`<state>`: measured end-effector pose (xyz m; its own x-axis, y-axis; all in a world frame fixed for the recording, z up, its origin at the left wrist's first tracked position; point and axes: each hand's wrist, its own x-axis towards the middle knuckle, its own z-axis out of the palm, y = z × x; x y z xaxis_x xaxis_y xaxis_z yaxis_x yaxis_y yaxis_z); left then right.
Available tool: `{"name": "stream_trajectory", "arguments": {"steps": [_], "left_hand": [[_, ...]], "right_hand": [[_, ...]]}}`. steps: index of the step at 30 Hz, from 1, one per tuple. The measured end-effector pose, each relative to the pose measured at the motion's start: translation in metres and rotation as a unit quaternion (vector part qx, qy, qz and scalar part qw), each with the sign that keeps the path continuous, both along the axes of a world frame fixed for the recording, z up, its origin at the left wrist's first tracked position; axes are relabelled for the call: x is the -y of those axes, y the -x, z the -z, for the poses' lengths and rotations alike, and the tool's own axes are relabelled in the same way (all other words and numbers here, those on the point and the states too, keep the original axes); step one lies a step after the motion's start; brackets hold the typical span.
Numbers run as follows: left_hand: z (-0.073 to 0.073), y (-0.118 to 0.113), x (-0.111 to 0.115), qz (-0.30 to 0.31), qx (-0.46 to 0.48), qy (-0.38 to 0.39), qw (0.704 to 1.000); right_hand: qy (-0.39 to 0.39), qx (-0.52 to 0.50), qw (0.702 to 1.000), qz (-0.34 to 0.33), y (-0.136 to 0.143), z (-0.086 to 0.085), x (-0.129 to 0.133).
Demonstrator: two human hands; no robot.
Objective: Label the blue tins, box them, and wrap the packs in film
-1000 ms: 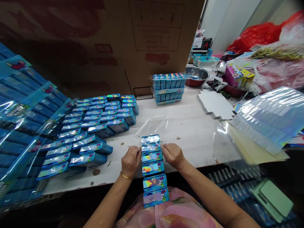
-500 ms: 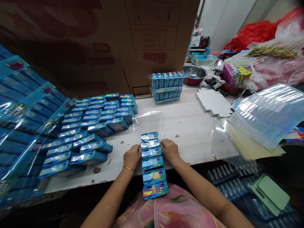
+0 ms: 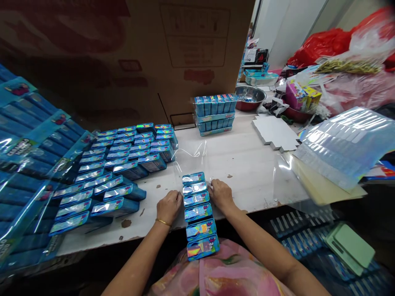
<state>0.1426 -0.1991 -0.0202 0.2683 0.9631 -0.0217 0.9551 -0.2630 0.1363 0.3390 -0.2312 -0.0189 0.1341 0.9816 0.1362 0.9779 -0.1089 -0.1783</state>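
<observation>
Six small blue boxes [image 3: 197, 213] with shiny printed tops stand in one row, running from the tabletop over its front edge to my lap. Clear plastic film [image 3: 191, 160] sticks out past the far end of the row. My left hand [image 3: 169, 206] is closed just left of the row, its fingertips at the film's edge. On the other side, my right hand [image 3: 221, 194] is also closed, thumb and fingers pinching film close to the boxes. The film is hard to make out under the fingers.
Several more blue boxes [image 3: 123, 158] stand in rows at left, beside wrapped stacks [image 3: 27, 139]. A two-tier pack [image 3: 215, 114] stands by the cardboard carton [image 3: 138, 61]. White card pieces [image 3: 275, 132], plastic sheets [image 3: 345, 148] and a metal bowl [image 3: 250, 96] lie right.
My left hand has moved slightly left, away from the row. The film beyond the boxes has creased differently. The right hand and the boxes have hardly moved.
</observation>
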Motion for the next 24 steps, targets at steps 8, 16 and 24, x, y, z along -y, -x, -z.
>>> {"name": "stream_trajectory", "arguments": {"steps": [8, 16, 24], "left_hand": [[-0.01, -0.012, -0.003, -0.021, -0.031, 0.05, 0.998], [0.008, 0.021, 0.06, 0.118, -0.021, -0.009, 0.993], [0.002, 0.034, 0.111, 0.276, 0.097, -0.166, 0.942]], "right_hand": [[0.029, -0.04, 0.999, 0.001, 0.001, 0.001, 0.0], [-0.059, -0.021, 0.988, -0.142, -0.006, 0.006, 0.068], [-0.099, -0.018, 0.952, -0.287, -0.017, 0.008, 0.121]]}}
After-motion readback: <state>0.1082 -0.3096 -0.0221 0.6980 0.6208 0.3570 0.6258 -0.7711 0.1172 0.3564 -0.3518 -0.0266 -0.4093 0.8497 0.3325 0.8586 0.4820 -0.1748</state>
